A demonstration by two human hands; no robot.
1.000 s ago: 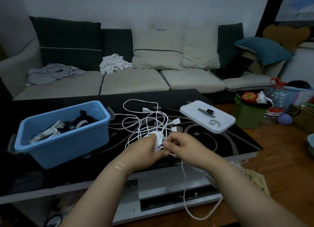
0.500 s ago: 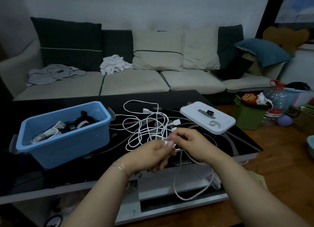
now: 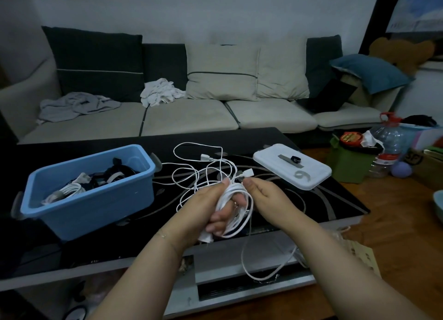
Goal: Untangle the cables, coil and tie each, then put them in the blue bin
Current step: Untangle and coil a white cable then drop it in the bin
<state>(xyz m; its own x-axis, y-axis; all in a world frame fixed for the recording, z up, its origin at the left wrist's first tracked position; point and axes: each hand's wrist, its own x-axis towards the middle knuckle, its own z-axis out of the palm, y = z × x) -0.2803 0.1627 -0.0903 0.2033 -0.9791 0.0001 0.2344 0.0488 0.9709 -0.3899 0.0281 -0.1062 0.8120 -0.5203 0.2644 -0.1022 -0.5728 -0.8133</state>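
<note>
left hand: fingers curled round white cable coil | right hand: pinches cable beside coil, above tabletop

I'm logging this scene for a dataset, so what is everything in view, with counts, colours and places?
bin: one, blue, table left, coiled cables inside
loose cables: tangle, white, table centre
coil: one, white, wound round left hand, tail hanging off the table edge
lid: one, white, table right, small ties on it
table: one, black
sofa: one, beige and dark cushions, behind table
clothes: two piles, grey and white, on sofa
bottle: one, clear, red cap, floor right
left hand: grips coil
right hand: pinches cable at coil top
</note>
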